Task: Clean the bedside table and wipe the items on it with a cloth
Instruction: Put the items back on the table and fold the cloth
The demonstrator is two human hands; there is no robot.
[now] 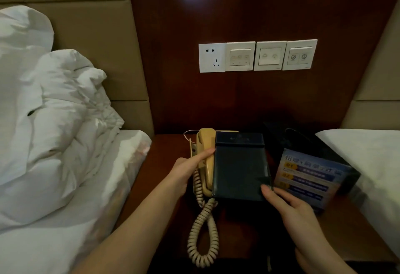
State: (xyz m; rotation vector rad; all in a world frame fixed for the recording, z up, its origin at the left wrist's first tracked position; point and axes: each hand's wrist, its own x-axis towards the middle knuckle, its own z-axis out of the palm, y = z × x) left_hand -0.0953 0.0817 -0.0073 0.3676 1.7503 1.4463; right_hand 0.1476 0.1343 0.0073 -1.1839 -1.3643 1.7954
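Both hands grip dark folder over phone.

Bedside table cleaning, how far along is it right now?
Early, it seems. No cloth is in view, and nothing looks wiped yet. In hand: the left hand and right hand hold the dark folder over the beige telephone. Left: wiping the folder, telephone, blue card and bedside table.
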